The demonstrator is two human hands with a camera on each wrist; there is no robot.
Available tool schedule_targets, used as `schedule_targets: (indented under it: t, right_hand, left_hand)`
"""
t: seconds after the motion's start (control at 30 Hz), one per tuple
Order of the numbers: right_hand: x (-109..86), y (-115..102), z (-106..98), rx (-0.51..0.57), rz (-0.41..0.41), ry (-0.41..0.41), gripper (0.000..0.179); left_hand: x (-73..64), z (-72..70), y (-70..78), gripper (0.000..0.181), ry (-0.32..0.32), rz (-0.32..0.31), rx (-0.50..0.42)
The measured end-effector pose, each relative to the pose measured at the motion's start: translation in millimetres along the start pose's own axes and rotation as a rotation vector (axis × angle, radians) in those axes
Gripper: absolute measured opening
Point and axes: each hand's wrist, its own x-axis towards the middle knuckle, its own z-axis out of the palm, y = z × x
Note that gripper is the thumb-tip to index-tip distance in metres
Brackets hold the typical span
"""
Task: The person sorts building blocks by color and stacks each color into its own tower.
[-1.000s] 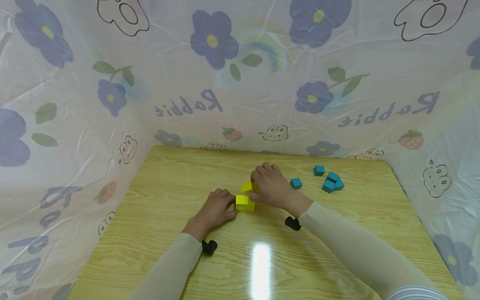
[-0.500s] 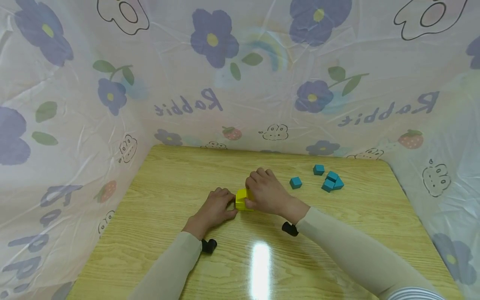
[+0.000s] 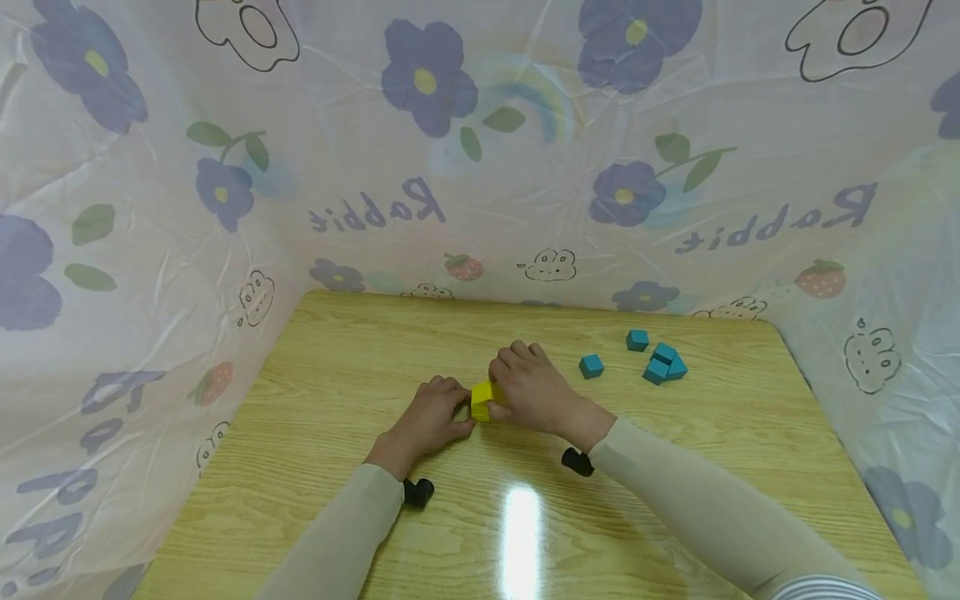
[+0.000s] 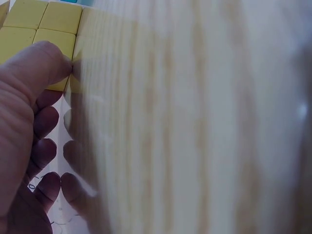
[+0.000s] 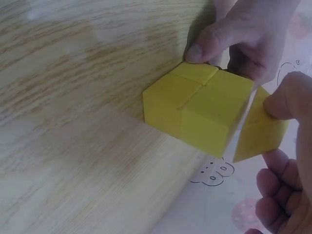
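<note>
Yellow cubes (image 5: 209, 109) stand together as a small block, two by two, on the wooden table. My left hand (image 3: 431, 421) grips the block's left side, its thumb (image 4: 41, 63) against the front face of a cube and its fingers behind. Close over the cubes, my right hand (image 3: 536, 390) pinches a yellow triangular block (image 5: 261, 129) between thumb and fingers. In the right wrist view a narrow gap shows between it and the cubes. From the head view, the right hand hides most of the yellow pieces.
Right of the hands lie several blue pieces: one cube (image 3: 592, 366), another cube (image 3: 637, 340) farther back, and a cluster with a blue triangular block (image 3: 677, 367). A printed cloth (image 3: 495, 208) walls the wooden table (image 3: 360, 333) at the back and sides.
My right hand has come down and slightly left, bringing the yellow triangular block from behind the cubes to close over them. The left hand has stayed in place.
</note>
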Motion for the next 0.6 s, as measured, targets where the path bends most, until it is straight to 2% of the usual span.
schedule_targets:
  t: [0.6]
  right_hand:
    - [-0.8,0.8,7.8,-0.014,0.010,-0.001,0.030]
  left_hand:
    - [0.1,0.9,-0.6,0.040,-0.007,-0.001,0.002]
